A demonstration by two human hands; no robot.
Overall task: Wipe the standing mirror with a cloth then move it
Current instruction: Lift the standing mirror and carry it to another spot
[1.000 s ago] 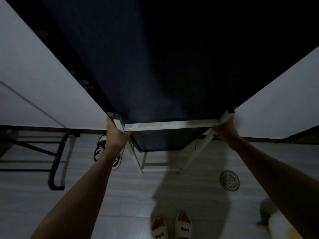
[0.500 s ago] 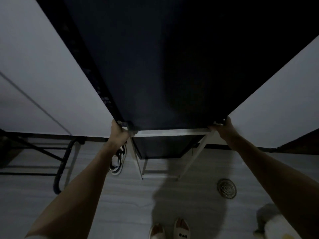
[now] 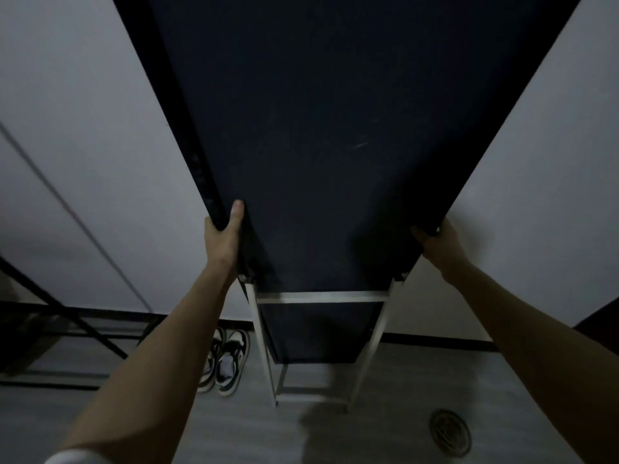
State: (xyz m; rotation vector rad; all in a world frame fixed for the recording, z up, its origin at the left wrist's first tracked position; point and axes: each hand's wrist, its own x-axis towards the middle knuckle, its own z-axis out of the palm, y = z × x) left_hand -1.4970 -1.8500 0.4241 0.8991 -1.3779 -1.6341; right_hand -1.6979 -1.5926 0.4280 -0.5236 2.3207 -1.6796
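Note:
The standing mirror (image 3: 328,135) fills the middle of the view, seen from its dark back panel, with a white frame and legs (image 3: 321,297) below. My left hand (image 3: 223,237) grips its left edge, thumb laid on the back panel. My right hand (image 3: 438,244) grips its right edge, fingers curled round it. The mirror's glass side faces away and is hidden. No cloth is in view.
A white wall (image 3: 83,145) stands behind on both sides. A pair of sneakers (image 3: 225,361) lies on the floor left of the mirror's legs. A black metal frame (image 3: 63,326) stands at the far left. A round floor drain (image 3: 450,432) sits at the lower right.
Both hands have slid from the frame's lower crossbar up onto the mirror's side edges. The view has moved closer, and the slippers and the pale object at the lower right have left it.

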